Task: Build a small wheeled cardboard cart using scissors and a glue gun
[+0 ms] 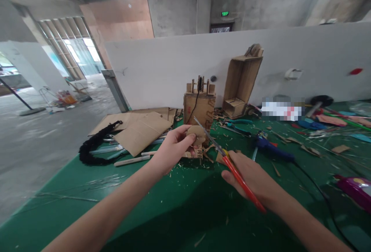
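Left hand [176, 143] pinched a round brown cardboard disc [198, 131], seemingly to leave its rim free! Right hand [249, 171] gripped red-handled metal scissors [236, 174], blades just beside it

Green tabletop [174, 209], littered with scraps [340, 148]
Cardboard sheets [147, 130] and a black furry coil [87, 151] lie left; a box [204, 107] stands behind; pliers [242, 121] and a blue corded tool [274, 149] lie right.

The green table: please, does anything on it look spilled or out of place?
Yes, it looks littered. Brown scraps lie scattered over the green table, some around the cardboard box, and thin clear strands lie loose on the left, not gathered together.
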Tool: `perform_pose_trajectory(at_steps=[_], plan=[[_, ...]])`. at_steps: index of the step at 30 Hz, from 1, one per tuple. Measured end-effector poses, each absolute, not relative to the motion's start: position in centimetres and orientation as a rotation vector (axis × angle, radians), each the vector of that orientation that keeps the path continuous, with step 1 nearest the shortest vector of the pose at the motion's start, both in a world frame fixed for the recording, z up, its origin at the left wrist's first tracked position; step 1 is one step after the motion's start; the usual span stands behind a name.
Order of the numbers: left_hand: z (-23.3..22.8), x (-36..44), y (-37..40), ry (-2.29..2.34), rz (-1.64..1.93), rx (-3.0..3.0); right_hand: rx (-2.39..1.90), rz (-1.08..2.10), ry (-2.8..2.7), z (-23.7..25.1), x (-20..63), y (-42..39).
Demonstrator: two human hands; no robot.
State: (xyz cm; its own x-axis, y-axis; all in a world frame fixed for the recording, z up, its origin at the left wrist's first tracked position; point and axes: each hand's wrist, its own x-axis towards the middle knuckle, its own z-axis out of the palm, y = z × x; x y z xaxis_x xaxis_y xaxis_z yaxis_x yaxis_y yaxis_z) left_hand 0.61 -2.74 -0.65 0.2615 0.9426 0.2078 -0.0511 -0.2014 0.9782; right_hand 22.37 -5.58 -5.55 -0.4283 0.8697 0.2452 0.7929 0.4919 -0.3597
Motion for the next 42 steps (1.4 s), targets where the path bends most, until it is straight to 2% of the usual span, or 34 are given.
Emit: perform_pose_trajectory(at_steps=[9, 18, 31, 42], plan=[[-0.2, 0.2, -2.8, 0.913, 1.128, 1.557, -1.417, 0.326, -2.337, -5.4, 22.4, -5.6], [-0.2, 0.3, -2.8, 0.917, 1.106, 1.561, -1.559, 0.233, -2.333, -5.3, 22.1, -5.4], [-0.4, 0.1, -2.7, 0.879, 1.121, 1.532, -1.387, 0.184, -2.195, -5.8, 21.6, -5.7], [-0.3, 0.3, -2.8, 0.890, 1.229, 1.330, -1.234, 0.425, -2.264, -6.0, 22.1, -5.6]])
